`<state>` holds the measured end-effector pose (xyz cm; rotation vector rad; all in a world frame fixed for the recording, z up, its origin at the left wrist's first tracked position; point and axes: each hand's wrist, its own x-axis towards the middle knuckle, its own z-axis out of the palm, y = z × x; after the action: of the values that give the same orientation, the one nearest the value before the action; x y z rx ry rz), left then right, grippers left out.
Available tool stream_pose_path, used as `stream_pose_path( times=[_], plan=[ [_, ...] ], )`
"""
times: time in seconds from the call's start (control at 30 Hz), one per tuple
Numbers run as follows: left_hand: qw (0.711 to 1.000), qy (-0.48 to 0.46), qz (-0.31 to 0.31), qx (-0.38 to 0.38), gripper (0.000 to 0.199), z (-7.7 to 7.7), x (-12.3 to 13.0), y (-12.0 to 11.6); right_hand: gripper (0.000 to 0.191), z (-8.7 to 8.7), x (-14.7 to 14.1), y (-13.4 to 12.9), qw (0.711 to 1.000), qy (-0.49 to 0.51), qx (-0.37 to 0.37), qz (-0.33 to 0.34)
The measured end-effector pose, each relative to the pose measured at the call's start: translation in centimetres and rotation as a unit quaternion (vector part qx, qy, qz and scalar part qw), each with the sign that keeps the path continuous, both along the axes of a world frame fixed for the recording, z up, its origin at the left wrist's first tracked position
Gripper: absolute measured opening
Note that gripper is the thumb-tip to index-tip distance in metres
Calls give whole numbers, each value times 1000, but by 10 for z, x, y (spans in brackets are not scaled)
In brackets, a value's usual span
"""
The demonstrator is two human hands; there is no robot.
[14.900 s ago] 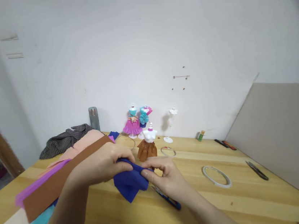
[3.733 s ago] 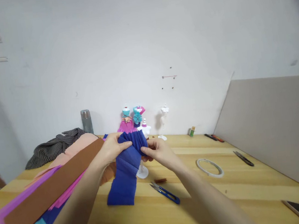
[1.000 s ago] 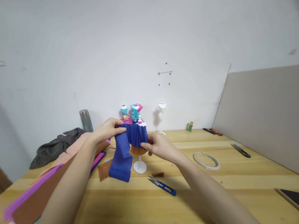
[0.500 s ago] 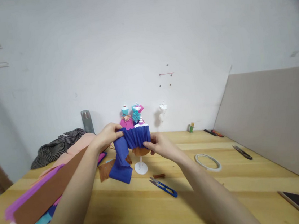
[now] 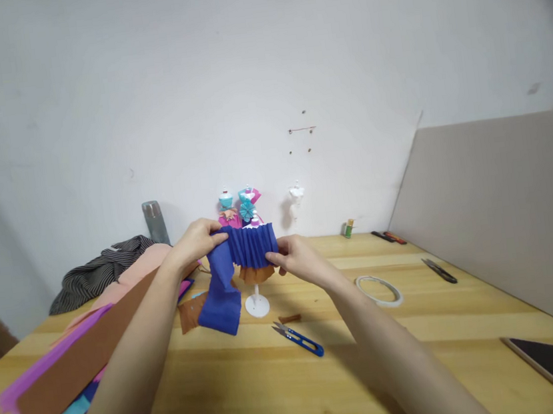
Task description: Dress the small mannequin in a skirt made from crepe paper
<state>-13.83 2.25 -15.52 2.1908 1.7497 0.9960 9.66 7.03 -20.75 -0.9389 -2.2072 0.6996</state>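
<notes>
A blue crepe paper strip [image 5: 252, 246], gathered into upright pleats, is stretched between my two hands. My left hand [image 5: 196, 242] pinches its left part, from which a smooth length hangs down to the table. At the right end of the pleats, my right hand [image 5: 300, 259] grips the strip between thumb and fingers. Directly behind it stands a small dress form [image 5: 257, 306] on a round white base. A brown ruffled skirt [image 5: 257, 275] shows below the pleats, and most of the form's upper body is hidden.
Blue thread snips [image 5: 300, 340] lie in front, near a brown scrap [image 5: 290, 319]. A tape roll [image 5: 378, 290], black scissors [image 5: 439, 270] and a dark tablet-like object [image 5: 552, 361] are to the right. Crepe sheets [image 5: 82, 345] spread left. Dressed figures [image 5: 247, 209] and a flask [image 5: 155, 222] stand behind.
The view has shifted slightly, so things sit a little further left and higher. The pleated strip looks straighter and covers more of the dress form's top. Both hands keep their grip.
</notes>
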Motion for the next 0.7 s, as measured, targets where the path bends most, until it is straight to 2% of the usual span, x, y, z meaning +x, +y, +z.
stream_pose_path(
  times=[0.33, 0.7],
  plan=[
    [999, 34, 21, 34, 26, 5, 7, 0, 22, 4, 5, 1, 999, -6, 17, -28],
    [1000, -12, -17, -12, 28, 12, 8, -15, 21, 2, 10, 12, 998, 9, 7, -55]
  ],
)
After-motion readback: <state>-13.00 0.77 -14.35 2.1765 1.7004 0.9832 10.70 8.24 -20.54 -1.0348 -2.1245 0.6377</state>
